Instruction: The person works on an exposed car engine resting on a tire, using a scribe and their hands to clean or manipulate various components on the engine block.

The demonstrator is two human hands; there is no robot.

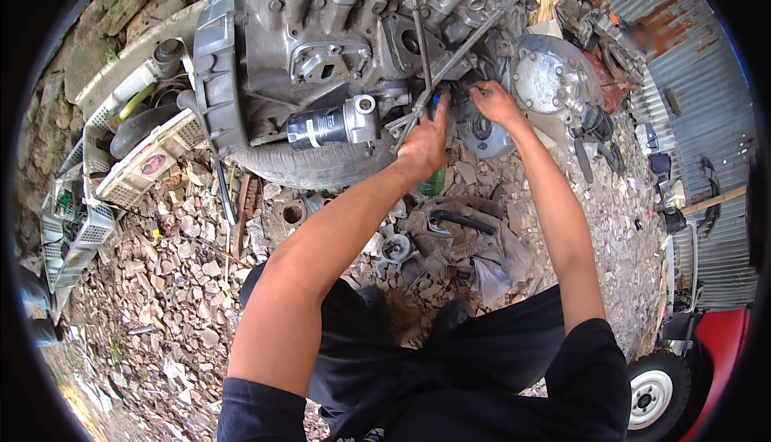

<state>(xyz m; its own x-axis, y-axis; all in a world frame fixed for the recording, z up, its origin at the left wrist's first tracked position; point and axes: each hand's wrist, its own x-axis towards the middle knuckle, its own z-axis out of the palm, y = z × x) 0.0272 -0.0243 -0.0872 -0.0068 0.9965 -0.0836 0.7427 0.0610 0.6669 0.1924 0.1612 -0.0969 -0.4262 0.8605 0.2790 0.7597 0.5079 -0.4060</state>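
Before me is a large grey metal engine [277, 36], propped over a tyre [309, 167]. My left hand [424, 143] reaches up its lower right side, fingers closed about a small blue object [437, 100] that is mostly hidden. A thin metal rod [462, 50] slants across the engine just above that hand. To the right of it, my right hand [493, 103] is closed in a pinch beside dark parts at the engine's end; what it grips is too small to make out. A black oil filter [317, 129] sits left of my left hand.
Below my hands are a green bottle [432, 183], a dirty cloth [470, 241] and loose metal parts [395, 248] on stony ground. A round metal housing [554, 74] stands at the right. White plastic crates [148, 161] lie at the left; a red vehicle [723, 354] shows lower right.
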